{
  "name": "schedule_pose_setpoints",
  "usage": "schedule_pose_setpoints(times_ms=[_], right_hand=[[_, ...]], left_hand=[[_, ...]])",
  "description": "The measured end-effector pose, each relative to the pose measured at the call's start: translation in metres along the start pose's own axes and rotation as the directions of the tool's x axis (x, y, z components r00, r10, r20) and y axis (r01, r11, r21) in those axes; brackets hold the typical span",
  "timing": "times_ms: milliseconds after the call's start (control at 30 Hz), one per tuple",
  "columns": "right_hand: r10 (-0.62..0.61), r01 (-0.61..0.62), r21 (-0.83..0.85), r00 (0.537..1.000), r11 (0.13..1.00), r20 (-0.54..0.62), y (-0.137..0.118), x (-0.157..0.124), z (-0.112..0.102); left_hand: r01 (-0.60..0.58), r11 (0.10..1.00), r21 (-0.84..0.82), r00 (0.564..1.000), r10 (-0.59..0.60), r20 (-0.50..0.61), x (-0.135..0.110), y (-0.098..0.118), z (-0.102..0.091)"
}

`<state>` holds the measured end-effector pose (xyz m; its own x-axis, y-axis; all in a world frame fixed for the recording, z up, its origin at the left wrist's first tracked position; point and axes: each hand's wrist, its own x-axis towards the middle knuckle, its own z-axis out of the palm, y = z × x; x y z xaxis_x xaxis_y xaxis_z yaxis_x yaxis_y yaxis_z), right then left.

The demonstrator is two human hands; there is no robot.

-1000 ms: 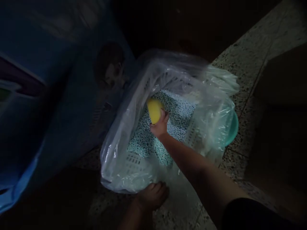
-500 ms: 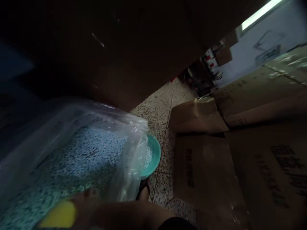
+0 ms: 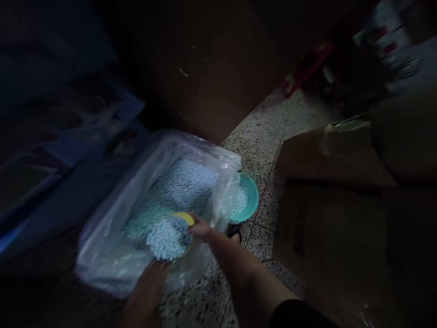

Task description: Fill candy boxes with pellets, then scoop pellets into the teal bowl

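The right hand (image 3: 201,229) grips a yellow scoop (image 3: 184,217) heaped with pale blue pellets (image 3: 167,238), above a clear plastic bag (image 3: 102,259) holding more pellets. The left hand (image 3: 146,287) is at the bag's near edge, its grip unclear. A teal basin (image 3: 252,196) sits just beside the bag on a speckled floor (image 3: 259,155), with cardboard boxes (image 3: 327,157) to the right.
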<state>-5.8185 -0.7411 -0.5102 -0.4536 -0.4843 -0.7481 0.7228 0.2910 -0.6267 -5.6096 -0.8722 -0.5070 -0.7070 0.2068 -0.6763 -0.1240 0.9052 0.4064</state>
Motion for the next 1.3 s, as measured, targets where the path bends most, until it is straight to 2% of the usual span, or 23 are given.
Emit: schedule_pose_setpoints(times_ms=[33,133,233,367,467,567,667,733,833,967,1167,1233,1300], right_hand=[[0.033,-0.032,0.069,0.999,0.997,-0.005,0.003,-0.004,-0.003],[0.073,-0.071,0.24,0.997,0.968,0.0,-0.002,-0.023,-0.014],[0.038,-0.033,0.378,0.999,0.925,-0.004,-0.021,-0.053,-0.027],[-0.006,0.035,0.492,0.998,0.87,-0.061,-0.04,-0.094,-0.053],[-0.037,0.109,0.554,0.989,0.825,-0.141,-0.043,-0.128,-0.082],[-0.073,0.223,0.557,0.958,0.8,-0.278,-0.042,-0.164,-0.121],[-0.076,0.282,0.478,0.911,0.832,-0.405,-0.04,-0.195,-0.163],[-0.073,0.302,0.423,0.875,0.854,-0.479,-0.038,-0.205,-0.186],[0.028,0.266,0.356,0.767,0.896,-0.642,-0.034,-0.197,-0.21],[0.236,0.087,0.34,0.564,0.936,-0.791,-0.023,-0.153,-0.229],[0.355,-0.165,0.322,0.241,0.932,-0.903,-0.016,-0.086,-0.235],[0.367,-0.239,0.322,0.173,0.916,-0.914,-0.017,-0.074,-0.23],[0.348,-0.29,0.296,0.145,0.91,-0.926,-0.019,-0.068,-0.224]], left_hand=[[0.053,0.998,0.014,0.997,-0.054,0.047,-0.005,0.005,-0.003],[0.161,0.984,0.079,0.984,-0.167,0.067,0.0,0.031,-0.012],[0.207,0.966,0.156,0.972,-0.221,0.081,0.007,0.053,-0.021],[0.259,0.922,0.288,0.947,-0.301,0.112,0.014,0.068,-0.033],[0.25,0.898,0.362,0.938,-0.317,0.139,0.023,0.076,-0.044],[0.239,0.886,0.397,0.934,-0.321,0.157,0.029,0.084,-0.051],[0.26,0.873,0.412,0.921,-0.353,0.166,0.032,0.092,-0.051],[0.283,0.863,0.419,0.911,-0.379,0.164,0.033,0.097,-0.049],[0.3,0.855,0.423,0.906,-0.395,0.155,0.035,0.102,-0.046],[0.299,0.855,0.423,0.906,-0.393,0.154,0.037,0.102,-0.044],[0.287,0.855,0.432,0.91,-0.384,0.157,0.039,0.098,-0.041],[0.297,0.852,0.432,0.904,-0.396,0.159,0.041,0.097,-0.038],[0.31,0.85,0.426,0.9,-0.407,0.157,0.044,0.097,-0.037]])
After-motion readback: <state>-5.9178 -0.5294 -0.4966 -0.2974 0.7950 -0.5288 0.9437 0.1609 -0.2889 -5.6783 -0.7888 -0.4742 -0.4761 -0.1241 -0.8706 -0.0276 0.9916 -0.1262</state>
